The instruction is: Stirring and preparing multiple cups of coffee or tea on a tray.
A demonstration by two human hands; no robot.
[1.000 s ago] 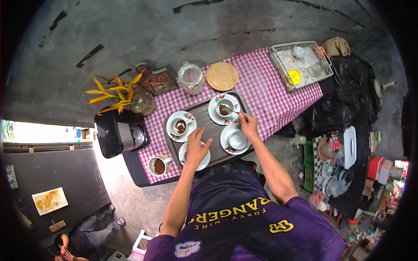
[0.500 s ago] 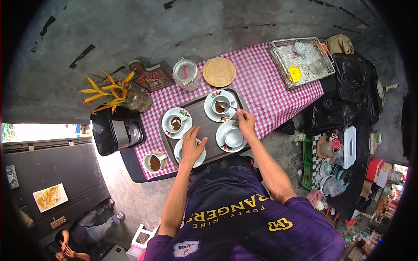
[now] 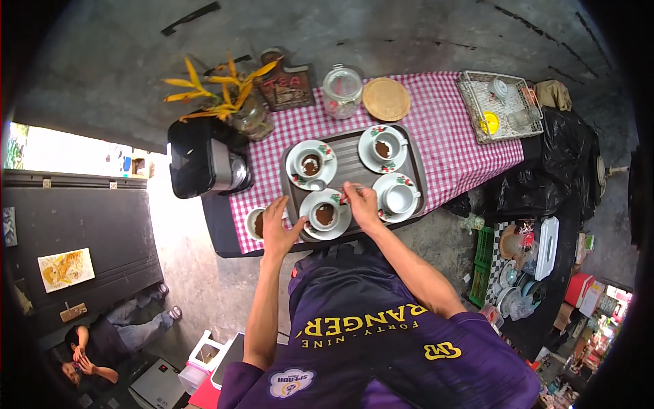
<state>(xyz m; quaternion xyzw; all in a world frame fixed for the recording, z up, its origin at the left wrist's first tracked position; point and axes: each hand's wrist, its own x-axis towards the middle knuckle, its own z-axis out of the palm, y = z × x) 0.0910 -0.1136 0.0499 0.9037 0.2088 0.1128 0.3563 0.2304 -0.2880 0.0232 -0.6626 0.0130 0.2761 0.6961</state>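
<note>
A dark tray [image 3: 346, 144] bears several white cups on saucers. Brown powder lies in the back-left cup [image 3: 299, 163], back-right cup [image 3: 398, 146] and front-left cup [image 3: 312, 217]; the front-right cup [image 3: 398, 199] shows only white inside. My right hand [image 3: 361, 206] pinches a metal spoon [image 3: 315, 185], its bowl between the two left saucers. Fingers apart, my left hand [image 3: 278, 228] hovers between the front-left saucer [image 3: 344, 225] and a white cup of brown powder [image 3: 251, 221] off the tray, partly covering that cup. Its thumb is at the saucer's rim.
On the checked cloth [image 3: 443, 102] stand a glass jar [image 3: 342, 92], a round wooden board [image 3: 386, 99], a wire basket [image 3: 507, 119], a vase of yellow flowers [image 3: 252, 121] and a black-and-silver appliance [image 3: 201, 160]. Another person [image 3: 95, 354] is at lower left.
My right hand moved the spoon from the back-right cup leftward to between the left saucers. My left hand shifted left, uncovering the front-left cup. The view shifted too.
</note>
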